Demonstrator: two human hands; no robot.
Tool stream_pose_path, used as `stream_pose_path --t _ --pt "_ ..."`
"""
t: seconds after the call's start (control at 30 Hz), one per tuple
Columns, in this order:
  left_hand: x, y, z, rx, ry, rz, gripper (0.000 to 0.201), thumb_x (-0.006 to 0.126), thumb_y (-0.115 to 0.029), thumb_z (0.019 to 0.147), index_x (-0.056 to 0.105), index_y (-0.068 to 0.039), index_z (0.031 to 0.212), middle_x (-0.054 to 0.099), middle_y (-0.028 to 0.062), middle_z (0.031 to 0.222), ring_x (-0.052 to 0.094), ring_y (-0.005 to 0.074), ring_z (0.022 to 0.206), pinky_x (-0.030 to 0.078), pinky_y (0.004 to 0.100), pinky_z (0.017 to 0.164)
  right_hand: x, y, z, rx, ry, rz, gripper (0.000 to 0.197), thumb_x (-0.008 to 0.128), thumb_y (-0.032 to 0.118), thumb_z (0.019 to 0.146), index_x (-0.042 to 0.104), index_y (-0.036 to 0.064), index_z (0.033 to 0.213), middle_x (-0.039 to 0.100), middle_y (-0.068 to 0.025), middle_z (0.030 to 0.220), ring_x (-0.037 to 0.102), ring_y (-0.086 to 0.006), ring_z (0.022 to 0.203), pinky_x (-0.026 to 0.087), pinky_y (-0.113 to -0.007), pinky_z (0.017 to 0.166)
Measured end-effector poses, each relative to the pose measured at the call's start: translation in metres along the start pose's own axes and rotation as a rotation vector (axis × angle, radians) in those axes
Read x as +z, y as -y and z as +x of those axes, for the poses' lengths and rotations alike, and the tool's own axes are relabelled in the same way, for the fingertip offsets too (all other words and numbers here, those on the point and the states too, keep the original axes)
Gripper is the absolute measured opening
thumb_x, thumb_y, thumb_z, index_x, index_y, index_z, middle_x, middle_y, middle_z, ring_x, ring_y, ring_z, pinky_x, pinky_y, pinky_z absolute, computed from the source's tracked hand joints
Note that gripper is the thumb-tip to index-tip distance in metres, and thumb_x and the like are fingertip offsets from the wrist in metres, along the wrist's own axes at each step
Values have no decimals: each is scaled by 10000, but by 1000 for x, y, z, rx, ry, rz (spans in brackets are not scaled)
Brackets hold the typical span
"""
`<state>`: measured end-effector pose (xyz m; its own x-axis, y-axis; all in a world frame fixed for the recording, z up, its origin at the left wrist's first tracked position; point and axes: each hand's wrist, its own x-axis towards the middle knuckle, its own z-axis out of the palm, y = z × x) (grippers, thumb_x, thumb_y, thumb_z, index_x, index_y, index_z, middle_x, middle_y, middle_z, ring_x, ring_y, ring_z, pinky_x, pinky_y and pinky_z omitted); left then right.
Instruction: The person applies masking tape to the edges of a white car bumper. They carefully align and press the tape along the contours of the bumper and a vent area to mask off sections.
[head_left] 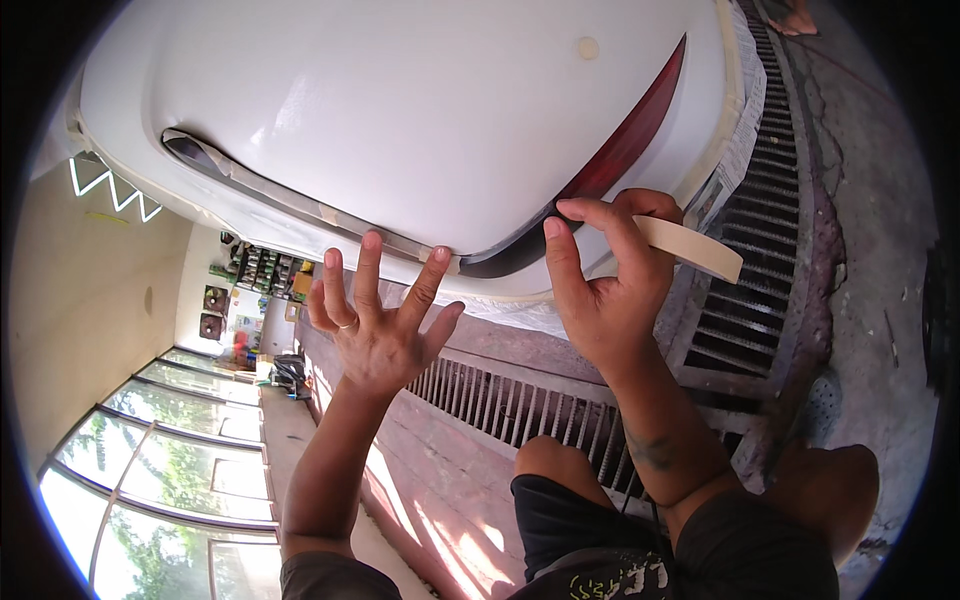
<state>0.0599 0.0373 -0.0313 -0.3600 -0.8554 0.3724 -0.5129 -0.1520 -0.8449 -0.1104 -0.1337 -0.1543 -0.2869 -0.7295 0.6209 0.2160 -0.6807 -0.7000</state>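
Observation:
A white car body panel (400, 110) fills the upper middle, with a dark curved trim strip (515, 250) and a long red lamp strip (630, 140) set into it. Beige masking tape (290, 198) runs along the left stretch of the trim. My left hand (385, 325) is open with fingers spread, its fingertips at the tape and the panel's lower edge. In my right hand (625, 280) is a roll of masking tape (695, 248), held by the rear fingers. The thumb and index fingertip of that hand come close together at the trim, just below the red lamp.
Printed masking paper (742, 135) covers the panel's right edge. Metal floor grates (745, 310) run on the right and below the panel. Windows (180, 490) and shelves of small items (265, 275) stand at left. Another person's foot (796, 22) shows at the upper right.

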Motion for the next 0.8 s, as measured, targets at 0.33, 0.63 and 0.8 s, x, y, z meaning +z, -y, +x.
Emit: stream_pose_path --t 0.33,0.63,0.8 --pt "6 -1 -21 -42 -116 -26 514 717 -593 970 730 -482 1471 419 187 1747 203 488 1641 117 624 1295 18 26 -55 -230 323 -176 593 860 217 837 760 256 1419 543 -36 1085 549 -280 1000 405 -506 898" --pt "22 -18 -13 -60 -45 -52 564 541 -771 1047 738 -453 1469 357 239 1773 148 539 1644 91 659 1295 5 14 -42 -170 152 -98 223 868 217 860 822 186 1076 547 -54 1054 538 -267 972 382 -453 843" --pt "31 -41 -11 -132 -124 -123 634 522 -869 997 747 -477 1442 300 270 1777 96 549 1650 80 659 1292 1 12 -43 -104 112 -64 194 864 167 858 831 144 1048 556 -68 1048 535 -257 984 395 -432 855"
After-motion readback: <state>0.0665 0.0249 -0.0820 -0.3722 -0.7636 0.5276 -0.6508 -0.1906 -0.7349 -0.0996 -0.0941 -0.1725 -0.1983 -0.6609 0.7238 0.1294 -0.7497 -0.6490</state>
